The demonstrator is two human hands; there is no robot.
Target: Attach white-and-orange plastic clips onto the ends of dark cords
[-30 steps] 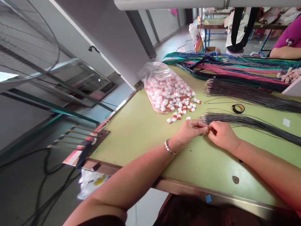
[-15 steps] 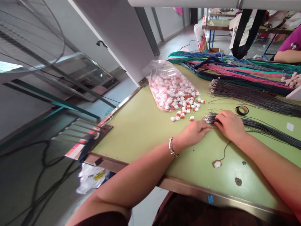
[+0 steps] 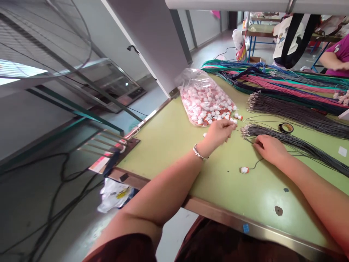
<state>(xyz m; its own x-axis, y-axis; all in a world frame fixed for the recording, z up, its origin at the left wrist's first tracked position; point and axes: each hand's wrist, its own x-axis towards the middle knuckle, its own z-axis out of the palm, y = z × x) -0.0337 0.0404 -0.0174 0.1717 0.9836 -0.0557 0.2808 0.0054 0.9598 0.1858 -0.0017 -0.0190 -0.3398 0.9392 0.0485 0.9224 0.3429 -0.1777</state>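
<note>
My left hand (image 3: 220, 133) is over the loose white and orange connectors beside the open end of a clear plastic bag (image 3: 205, 96); its thumb and fingers are pinched together near a connector, and what they hold is too small to tell. My right hand (image 3: 268, 148) lies at the near side of a bundle of dark grey wires (image 3: 283, 140), its fingers closed on a thin grey wire. Below it on the green table rests one connector (image 3: 244, 170) with a grey wire attached.
Behind the near bundle lie a roll of black tape (image 3: 286, 127), a second grey wire bundle (image 3: 294, 109) and long coloured wires (image 3: 272, 82). A metal rack (image 3: 105, 143) is at the table's left corner. Another person's arm (image 3: 332, 61) shows at the far right.
My left hand has moved away from the wire ends to the connectors by the bag. My right hand has shifted off the bundle to its near side. The wired connector lies turned, nearer the bundle.
</note>
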